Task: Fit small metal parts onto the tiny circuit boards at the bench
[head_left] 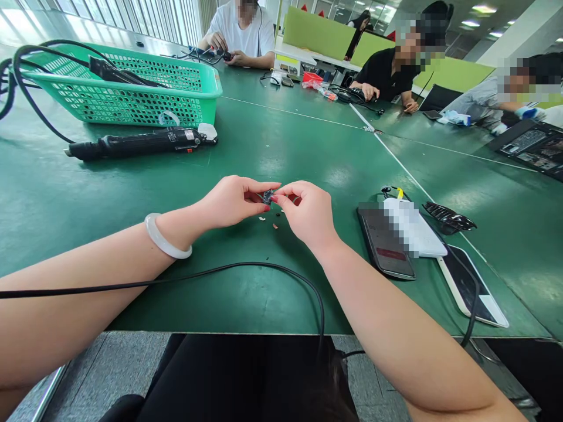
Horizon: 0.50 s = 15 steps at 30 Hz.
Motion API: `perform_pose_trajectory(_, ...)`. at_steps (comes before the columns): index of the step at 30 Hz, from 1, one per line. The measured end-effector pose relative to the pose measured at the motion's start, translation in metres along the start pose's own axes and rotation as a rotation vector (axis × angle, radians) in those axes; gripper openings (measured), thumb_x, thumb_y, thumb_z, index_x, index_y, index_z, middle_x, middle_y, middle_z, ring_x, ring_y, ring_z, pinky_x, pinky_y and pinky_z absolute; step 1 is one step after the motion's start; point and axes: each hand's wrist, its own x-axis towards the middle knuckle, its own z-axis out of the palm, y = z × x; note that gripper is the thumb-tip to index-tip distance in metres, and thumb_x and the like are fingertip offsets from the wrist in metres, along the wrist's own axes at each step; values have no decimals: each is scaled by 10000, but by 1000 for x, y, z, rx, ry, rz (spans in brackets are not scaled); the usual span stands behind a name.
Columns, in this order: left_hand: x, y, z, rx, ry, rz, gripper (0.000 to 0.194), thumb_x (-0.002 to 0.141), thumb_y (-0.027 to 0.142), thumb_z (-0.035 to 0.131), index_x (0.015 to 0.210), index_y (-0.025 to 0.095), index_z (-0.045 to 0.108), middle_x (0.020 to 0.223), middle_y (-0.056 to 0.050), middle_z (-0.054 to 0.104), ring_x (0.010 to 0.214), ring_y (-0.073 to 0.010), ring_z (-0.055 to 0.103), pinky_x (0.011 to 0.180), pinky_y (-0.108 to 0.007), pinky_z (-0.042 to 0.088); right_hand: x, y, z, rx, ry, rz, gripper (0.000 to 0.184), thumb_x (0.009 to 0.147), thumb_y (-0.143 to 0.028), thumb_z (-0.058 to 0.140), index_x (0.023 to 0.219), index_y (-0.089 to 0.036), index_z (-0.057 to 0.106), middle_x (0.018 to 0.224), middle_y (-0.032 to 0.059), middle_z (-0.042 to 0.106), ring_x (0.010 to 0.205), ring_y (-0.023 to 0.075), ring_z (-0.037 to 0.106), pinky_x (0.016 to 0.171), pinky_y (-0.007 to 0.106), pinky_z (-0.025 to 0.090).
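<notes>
Between the thumb and fingers of my left hand (233,202) is a small dark piece with light markings that looks like a circuit board (267,197). My right hand (308,211) pinches at the right edge of the same piece; whether its fingertips hold a separate tiny part is too small to tell. Both hands are just above the green table (246,293), near its front edge. Below the fingertips lie several tiny scraps (275,226), pale and reddish.
A green plastic basket (206,88) with cables stands at the left, a black electric screwdriver (141,143) before it. At the right lie a dark phone (387,252) and a white phone (475,287). A black cable (246,265) crosses my left forearm. Several people sit across the table.
</notes>
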Motion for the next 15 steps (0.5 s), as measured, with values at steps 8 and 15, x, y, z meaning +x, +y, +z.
perform_pose_trajectory(8,-2,4,0,77,-1,29,471,726,315,646,1190,240,656,811,-12,717,697,-157,608,645,-258,458,1,0,-2,-52,-27,-66,118,801,-190,579,715,-206,658,796,16,656,716,146,550,685,306,432)
perform_pose_trajectory(15,-1,6,-5,-53,-49,-8,413,747,295,645,1151,215,679,783,-11,718,736,-164,636,710,-271,488,1,1,0,43,-41,6,104,787,-241,604,717,-197,666,786,13,664,669,129,543,668,297,436)
